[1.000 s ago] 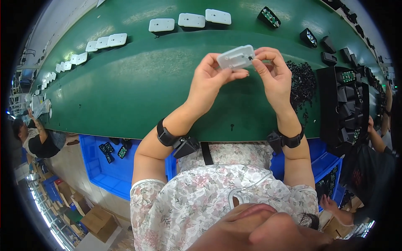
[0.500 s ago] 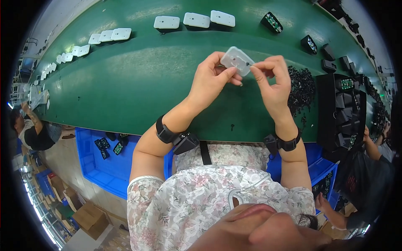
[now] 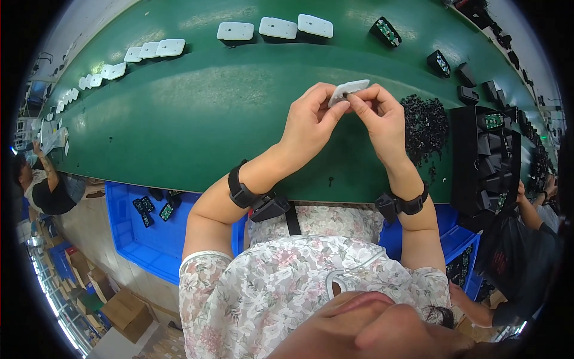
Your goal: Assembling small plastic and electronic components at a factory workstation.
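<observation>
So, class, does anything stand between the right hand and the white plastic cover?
Nothing visible blocks the right hand: its fingertips are at the white plastic cover, which the left hand holds. A small black part shows right by the fingertips; its exact contact is unclear.

White cover [image 3: 357, 86] above table [image 3: 197, 125]: one. White-topped boxes [image 3: 278, 28] along far edge: three, then three more leftward; smaller ones beyond not countable. Open black housings [image 3: 378, 36] with circuit boards [image 3: 389, 32], right of far edge's middle: two; further black units [image 3: 468, 96] not countable. Heap of small black parts [image 3: 426, 128], right side: one. Loose black piece [image 3: 330, 180] at near edge's middle: one. Black wristbands [image 3: 242, 194]: two.
</observation>
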Motion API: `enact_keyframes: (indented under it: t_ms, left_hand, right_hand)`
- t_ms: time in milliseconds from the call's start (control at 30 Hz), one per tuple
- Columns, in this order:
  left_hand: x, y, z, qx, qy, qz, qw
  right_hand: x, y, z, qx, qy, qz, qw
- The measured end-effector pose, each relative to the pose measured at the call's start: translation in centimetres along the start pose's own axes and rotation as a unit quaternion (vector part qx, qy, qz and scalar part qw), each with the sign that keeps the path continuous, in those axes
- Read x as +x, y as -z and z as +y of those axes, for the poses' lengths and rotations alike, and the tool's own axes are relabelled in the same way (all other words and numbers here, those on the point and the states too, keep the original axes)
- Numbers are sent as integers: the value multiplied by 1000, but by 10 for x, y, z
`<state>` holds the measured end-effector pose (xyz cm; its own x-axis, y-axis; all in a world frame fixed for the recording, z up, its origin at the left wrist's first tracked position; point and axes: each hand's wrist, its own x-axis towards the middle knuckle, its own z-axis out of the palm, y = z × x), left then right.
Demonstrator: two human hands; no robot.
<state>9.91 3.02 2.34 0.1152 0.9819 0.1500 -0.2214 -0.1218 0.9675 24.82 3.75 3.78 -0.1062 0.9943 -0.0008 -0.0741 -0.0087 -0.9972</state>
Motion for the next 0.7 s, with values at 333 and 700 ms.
enact_keyframes:
  t_ms: [333, 700]
  left_hand:
    - [0, 1, 11, 7, -21, 3, 1000]
    - [0, 4, 11, -18, 53, -52, 997]
  right_hand:
    - [-3, 3, 4, -110, 119, 43, 986]
    - [2, 14, -17, -119, 11, -53, 991]
